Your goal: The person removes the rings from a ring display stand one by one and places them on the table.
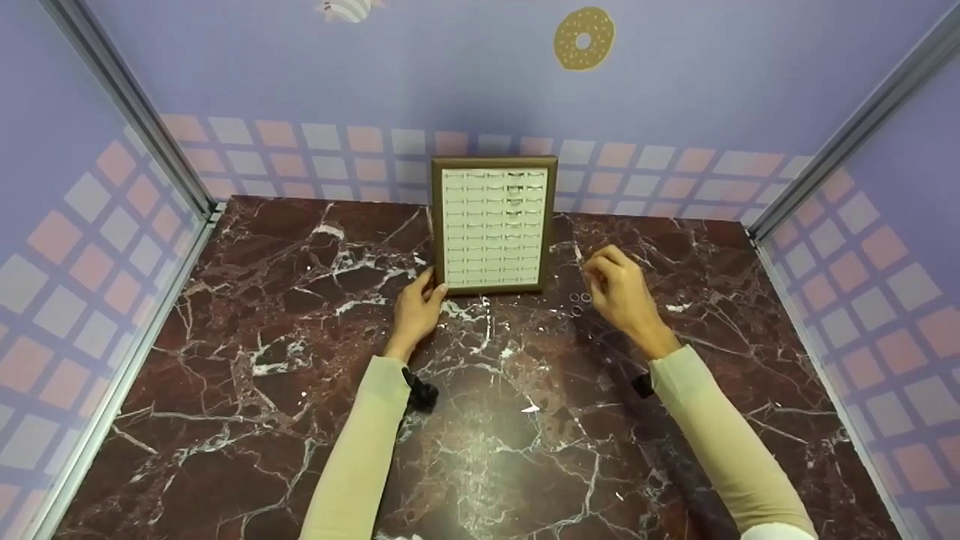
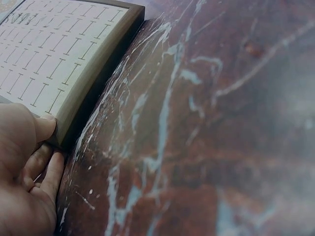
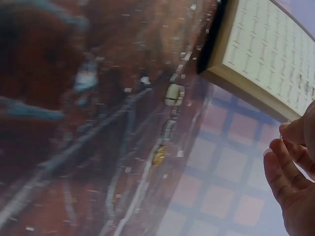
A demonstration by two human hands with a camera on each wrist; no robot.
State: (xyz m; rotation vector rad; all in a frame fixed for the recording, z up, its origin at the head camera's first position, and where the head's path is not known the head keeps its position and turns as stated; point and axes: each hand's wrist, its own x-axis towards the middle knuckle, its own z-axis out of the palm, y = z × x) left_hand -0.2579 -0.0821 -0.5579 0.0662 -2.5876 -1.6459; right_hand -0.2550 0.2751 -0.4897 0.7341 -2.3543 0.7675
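Grip: left hand (image 1: 417, 311) grasping the ring board (image 1: 491, 255), right hand (image 1: 621, 292) pinching a small ring (image 3: 281, 132)

Left thumb rests on the board's front at its lower-left corner, fingers tucked around the side and beneath. Right thumb and fingertip meet on something thin and glinting; a ring by its look, mostly hidden. Right hand is just off the board's right side.

Board stands tilted up, near the back edge of the desk (image 1: 495, 450). Done: at least four seated rings (image 1: 514, 188), stacked down from the top of the fourth column from the left. Lower marks in that column too faint to call.

Left to do, as I judge it: the pinched ring, plus three loose ones on the desk, near the board's lower-right corner: pale ring (image 3: 173, 95), ridged ring (image 3: 168, 130), gold ring (image 3: 158, 155). Most slots look bare, far more than the loose rings could fill. Work reads as partway along, roughly half this small batch seated.
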